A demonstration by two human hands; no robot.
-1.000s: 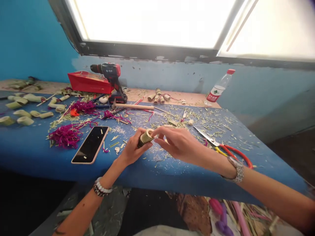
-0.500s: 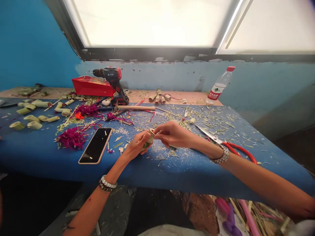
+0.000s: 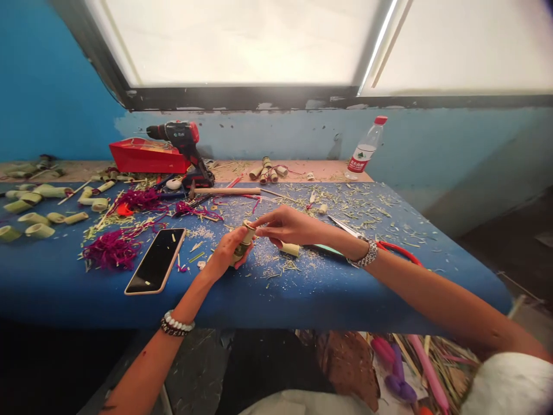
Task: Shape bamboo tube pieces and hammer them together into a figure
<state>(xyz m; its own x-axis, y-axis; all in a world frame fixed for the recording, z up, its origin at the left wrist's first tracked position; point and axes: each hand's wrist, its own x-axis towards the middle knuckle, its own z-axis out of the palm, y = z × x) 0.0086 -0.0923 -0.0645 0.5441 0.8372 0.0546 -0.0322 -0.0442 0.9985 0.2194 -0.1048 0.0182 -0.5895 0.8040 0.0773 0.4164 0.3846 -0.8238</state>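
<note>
Fingers wrapped round it, my left hand (image 3: pixel 223 255) holds a short greenish bamboo tube (image 3: pixel 242 248) tilted above the blue table. My right hand (image 3: pixel 288 226) is closed in a pinch at the tube's upper rim; anything small between those fingertips is hidden. Just below the right hand lies a loose pale bamboo piece (image 3: pixel 290 249). A thin dark and green object (image 3: pixel 329 250) lies partly under the right wrist. Red-handled scissors (image 3: pixel 400 250) rest beyond that forearm, partly covered by it.
A phone (image 3: pixel 156 262) and purple string (image 3: pixel 111 251) lie left. Cut bamboo tubes (image 3: pixel 40 230) sit farther left. Behind are a cordless drill (image 3: pixel 184 138), a red box (image 3: pixel 149 158), a hammer (image 3: pixel 227 191), tied bamboo pieces (image 3: pixel 266 172) and a bottle (image 3: pixel 363 151). Shavings cover the table.
My view has shifted, so most things appear farther left. Both hands stay at the bamboo tube, which looks a little more upright. The loose piece under my right hand shows more now.
</note>
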